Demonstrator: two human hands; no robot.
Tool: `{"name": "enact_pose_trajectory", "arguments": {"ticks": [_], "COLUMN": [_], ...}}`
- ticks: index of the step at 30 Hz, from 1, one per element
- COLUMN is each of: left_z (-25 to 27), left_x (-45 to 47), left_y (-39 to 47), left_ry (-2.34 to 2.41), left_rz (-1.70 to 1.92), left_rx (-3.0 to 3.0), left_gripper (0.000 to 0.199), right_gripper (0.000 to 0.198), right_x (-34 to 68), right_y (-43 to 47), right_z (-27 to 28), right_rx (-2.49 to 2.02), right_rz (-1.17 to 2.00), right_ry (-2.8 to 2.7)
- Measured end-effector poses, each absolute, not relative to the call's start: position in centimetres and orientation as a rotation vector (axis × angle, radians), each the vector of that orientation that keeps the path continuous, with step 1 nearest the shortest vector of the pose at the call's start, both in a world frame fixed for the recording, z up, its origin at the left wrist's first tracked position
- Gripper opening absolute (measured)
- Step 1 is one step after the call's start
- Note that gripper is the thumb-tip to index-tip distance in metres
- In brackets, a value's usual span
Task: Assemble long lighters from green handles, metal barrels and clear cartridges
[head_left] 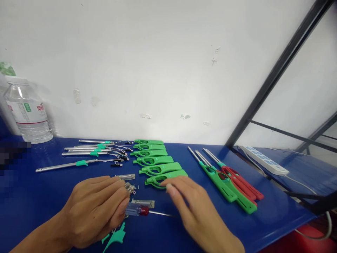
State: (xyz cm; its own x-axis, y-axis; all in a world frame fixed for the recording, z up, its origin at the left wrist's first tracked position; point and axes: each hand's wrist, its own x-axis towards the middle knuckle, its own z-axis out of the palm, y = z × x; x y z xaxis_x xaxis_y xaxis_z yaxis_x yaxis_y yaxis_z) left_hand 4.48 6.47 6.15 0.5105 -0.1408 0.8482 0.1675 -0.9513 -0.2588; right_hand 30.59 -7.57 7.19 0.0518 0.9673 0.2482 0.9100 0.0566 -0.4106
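My left hand (96, 207) rests on the blue table (39, 196), fingers curled around a small clear and metal part (130, 188) at its fingertips. My right hand (196, 211) reaches forward with fingers spread, its fingertips touching the nearest green lighter shell (164, 176) in a row of several green shells (152, 161). A screwdriver with a clear and red handle (139, 211) lies between my hands, beside a clear plastic piece (143, 202). A teal plastic piece (117, 237) lies under my left hand.
Several metal tubes with teal clips and wires (89, 153) lie at the back left. Assembled green and red lighters (229, 181) lie to the right. A water bottle (27, 112) stands at the far left by the wall. A white power strip (264, 161) and a black frame (276, 70) are at the right.
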Motion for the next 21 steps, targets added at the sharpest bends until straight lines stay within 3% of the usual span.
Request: {"name": "enact_pose_trajectory", "arguments": {"ticks": [6,9,12,14,17,21], "left_z": [6.8,6.5,6.0,5.9,6.0,5.9], "left_x": [4.9,5.9,6.7,6.8,6.5,6.0], "left_y": [4.6,3.9,3.9,4.3,4.9,5.4], "left_ry": [0.007,0.031,-0.018,-0.072,-0.105,-0.135], "left_rz": [-1.292,-1.331,-1.376,-1.402,-1.415,-1.423], "left_rx": [-2.472,-2.48,-2.466,-2.457,-2.466,-2.481], "left_gripper": [0.024,0.028,0.024,0.022,0.021,0.018], "right_gripper": [0.051,0.038,0.026,0.031,0.035,0.045], "right_x": [25.6,25.0,26.4,28.6,33.4,40.1], "right_y": [-8.5,-8.1,-8.3,-8.4,-8.0,-7.4], "right_z": [7.4,7.1,7.4,7.8,8.1,7.3], "right_rx": [-1.603,-1.645,-1.551,-1.629,-2.14,-2.545], "right_rz": [0.553,0.662,0.474,0.263,-0.121,-0.289], "right_ry": [-2.1,-2.149,-2.093,-1.939,-1.46,-1.017]}}
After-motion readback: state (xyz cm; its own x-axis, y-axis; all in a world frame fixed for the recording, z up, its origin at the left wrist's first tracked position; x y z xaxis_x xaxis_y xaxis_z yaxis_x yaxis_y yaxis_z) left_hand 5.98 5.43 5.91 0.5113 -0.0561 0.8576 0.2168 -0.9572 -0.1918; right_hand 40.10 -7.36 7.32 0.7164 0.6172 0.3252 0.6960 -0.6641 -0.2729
